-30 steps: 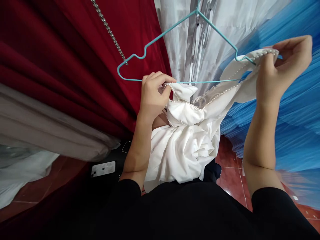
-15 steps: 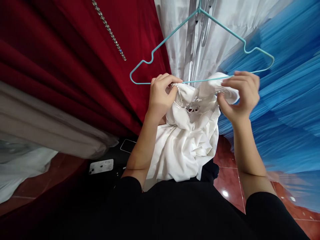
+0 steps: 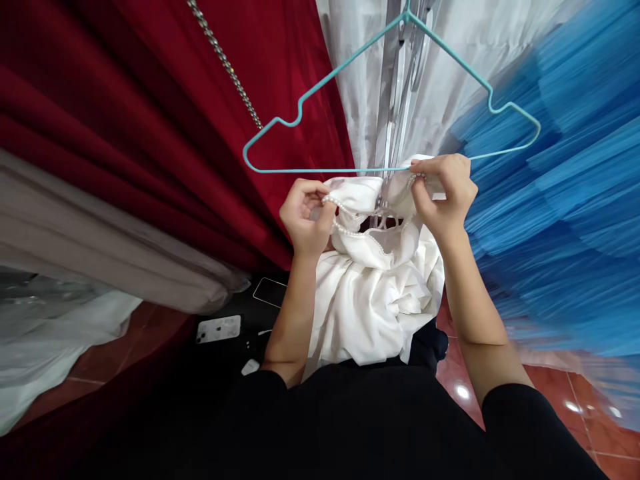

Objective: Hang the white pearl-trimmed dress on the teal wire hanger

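Note:
A white dress point(image 3: 360, 300) with a pearl-beaded neckline lies bunched over my lap, its top pulled up between my hands. My left hand point(image 3: 310, 217) pinches the beaded edge at the left, below the hanger's lower bar. On the other side, my right hand point(image 3: 445, 193) grips the beaded edge, and its fingertips lie at the bar of the turquoise hanger point(image 3: 320, 171); whether they also press on the bar I cannot tell. Part of the white fabric passes behind that bar near my right fingers. The hanger's hook is out of the picture.
Red drapery point(image 3: 200, 133) with a jewelled strip point(image 3: 225, 63) hangs at the left, above greyish cloth point(image 3: 125, 233). Blue tulle point(image 3: 565, 200) fills the right. Behind the hanger is a metal stand point(image 3: 395, 100). A phone point(image 3: 219, 329) rests on a dark surface at the lower left.
My left hand has moved down and left, away from the hanger's bar, still pinching the beaded edge. My right hand has shifted left along the bar. The neckline now spreads wider.

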`<move>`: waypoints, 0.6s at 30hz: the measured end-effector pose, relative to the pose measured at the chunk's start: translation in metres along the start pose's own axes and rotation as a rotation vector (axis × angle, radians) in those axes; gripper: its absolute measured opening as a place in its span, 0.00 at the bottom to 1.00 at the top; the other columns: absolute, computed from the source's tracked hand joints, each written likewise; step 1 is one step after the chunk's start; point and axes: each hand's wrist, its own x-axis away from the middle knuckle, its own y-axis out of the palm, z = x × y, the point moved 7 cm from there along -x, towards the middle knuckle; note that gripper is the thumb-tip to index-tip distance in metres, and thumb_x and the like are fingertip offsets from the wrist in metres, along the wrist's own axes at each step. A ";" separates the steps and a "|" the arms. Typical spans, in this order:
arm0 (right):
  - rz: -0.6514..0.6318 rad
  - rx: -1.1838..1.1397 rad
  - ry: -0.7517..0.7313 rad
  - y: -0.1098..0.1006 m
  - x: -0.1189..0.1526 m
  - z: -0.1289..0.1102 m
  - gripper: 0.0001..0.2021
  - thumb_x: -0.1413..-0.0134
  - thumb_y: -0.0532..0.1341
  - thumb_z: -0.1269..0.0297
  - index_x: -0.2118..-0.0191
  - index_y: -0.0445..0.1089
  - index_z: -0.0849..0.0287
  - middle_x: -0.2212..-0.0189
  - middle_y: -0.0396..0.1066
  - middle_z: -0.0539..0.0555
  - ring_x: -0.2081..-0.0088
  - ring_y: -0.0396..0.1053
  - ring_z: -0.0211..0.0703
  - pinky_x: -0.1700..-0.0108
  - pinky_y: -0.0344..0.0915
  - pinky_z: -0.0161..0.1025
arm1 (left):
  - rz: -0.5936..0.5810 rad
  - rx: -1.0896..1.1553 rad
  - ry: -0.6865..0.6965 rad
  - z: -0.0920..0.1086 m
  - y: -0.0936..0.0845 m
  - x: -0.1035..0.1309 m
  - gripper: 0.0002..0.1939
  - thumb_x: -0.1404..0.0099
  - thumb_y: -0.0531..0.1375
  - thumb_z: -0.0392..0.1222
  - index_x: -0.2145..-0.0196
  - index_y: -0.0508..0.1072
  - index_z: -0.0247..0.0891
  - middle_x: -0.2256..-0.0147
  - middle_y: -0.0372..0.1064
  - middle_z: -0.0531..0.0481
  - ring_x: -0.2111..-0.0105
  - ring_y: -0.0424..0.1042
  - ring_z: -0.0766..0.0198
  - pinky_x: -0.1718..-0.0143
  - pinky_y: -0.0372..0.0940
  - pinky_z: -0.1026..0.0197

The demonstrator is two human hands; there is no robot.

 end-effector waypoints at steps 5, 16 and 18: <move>-0.023 0.034 0.027 0.000 0.002 0.016 0.08 0.31 0.59 0.64 0.55 0.76 0.49 0.58 0.80 0.52 0.55 0.79 0.51 0.39 0.73 0.64 | 0.248 0.119 -0.374 -0.082 -0.048 -0.005 0.23 0.51 0.70 0.49 0.66 0.61 0.42 0.73 0.56 0.57 0.74 0.59 0.69 0.71 0.56 0.63; 0.053 0.034 -0.007 -0.002 0.003 0.005 0.08 0.32 0.56 0.65 0.58 0.73 0.49 0.61 0.81 0.49 0.59 0.78 0.49 0.44 0.71 0.62 | 0.372 -0.085 0.094 -0.006 -0.069 -0.118 0.22 0.39 0.57 0.12 0.66 0.58 0.39 0.66 0.55 0.57 0.70 0.57 0.72 0.63 0.60 0.69; 0.050 0.050 0.028 -0.001 0.002 0.004 0.08 0.32 0.56 0.66 0.58 0.73 0.48 0.61 0.82 0.49 0.59 0.76 0.49 0.44 0.69 0.62 | 0.299 -0.098 0.196 0.005 -0.052 -0.130 0.24 0.39 0.57 0.08 0.65 0.60 0.37 0.65 0.57 0.58 0.72 0.56 0.74 0.65 0.58 0.71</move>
